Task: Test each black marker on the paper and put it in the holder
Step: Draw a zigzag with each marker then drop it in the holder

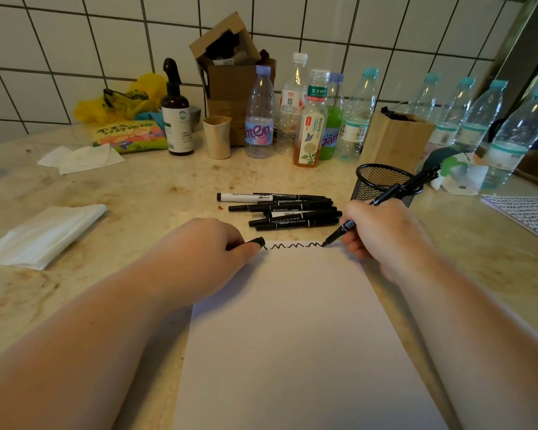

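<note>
The right hand [382, 231] gripped a marker [382, 198] like a pen, its tip touching the top edge of the paper [292, 336] at the end of a black zigzag [292, 245], evidently a test that the ink ran. The left hand [212, 249] lay at about 9 o'clock from that line, fingers curled round the cap [257, 242], which it pinched while its heel probably pinned the paper's corner so the sheet would not slide.

The untested markers [289, 209] lay in a loose pile on the tabletop [137, 193] at 12 o'clock from the paper, just beyond its top edge, within easy reach. The mesh holder [382, 184] stood at about 1 o'clock, just behind the right hand. What the holder contained could not be told. Recapping seemed the next need, which would explain the cap being kept so close.
</note>
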Action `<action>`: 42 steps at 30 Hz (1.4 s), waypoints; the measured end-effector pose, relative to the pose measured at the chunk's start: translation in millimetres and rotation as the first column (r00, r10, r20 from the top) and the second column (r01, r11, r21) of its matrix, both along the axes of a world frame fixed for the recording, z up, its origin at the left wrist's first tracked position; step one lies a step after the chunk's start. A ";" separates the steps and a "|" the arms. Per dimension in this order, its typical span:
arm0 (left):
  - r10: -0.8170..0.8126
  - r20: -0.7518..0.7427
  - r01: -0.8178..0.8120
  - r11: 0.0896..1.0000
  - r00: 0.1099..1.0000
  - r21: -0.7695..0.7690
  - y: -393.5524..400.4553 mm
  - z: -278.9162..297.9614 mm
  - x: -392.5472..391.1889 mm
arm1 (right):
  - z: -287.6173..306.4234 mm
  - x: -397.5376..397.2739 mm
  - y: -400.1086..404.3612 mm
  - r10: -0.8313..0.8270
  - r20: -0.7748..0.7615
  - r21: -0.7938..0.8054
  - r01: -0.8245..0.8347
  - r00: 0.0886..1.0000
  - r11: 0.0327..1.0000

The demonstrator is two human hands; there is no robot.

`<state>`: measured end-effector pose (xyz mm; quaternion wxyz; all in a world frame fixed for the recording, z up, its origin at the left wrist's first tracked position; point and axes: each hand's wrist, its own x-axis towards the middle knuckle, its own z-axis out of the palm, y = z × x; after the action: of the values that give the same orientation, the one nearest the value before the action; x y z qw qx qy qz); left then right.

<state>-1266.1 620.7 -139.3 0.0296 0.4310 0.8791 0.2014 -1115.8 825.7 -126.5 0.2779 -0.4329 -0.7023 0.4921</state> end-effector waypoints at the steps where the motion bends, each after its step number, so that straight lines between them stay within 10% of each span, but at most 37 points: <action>1: -0.001 0.005 0.001 1.000 1.000 0.001 -0.4 0.3 0.2 | 1.5 0.2 -1.6 0.002 -0.014 0.007 -0.002 1.000 1.000; 14: -0.150 -0.021 0.151 0.981 0.989 0.119 -1.3 5.0 6.9 | 19.2 6.3 -30.4 0.390 -0.518 -0.148 -0.529 0.761 0.836; 42: -0.252 0.218 0.227 0.964 0.943 0.136 -7.1 11.8 10.2 | 12.2 12.3 -29.9 0.647 -0.367 -0.042 -0.706 0.669 0.707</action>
<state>-1255.9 613.5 -127.5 0.1336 0.5090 0.7981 0.2932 -1103.6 795.9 -114.3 0.1458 -0.0763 -0.7089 0.6858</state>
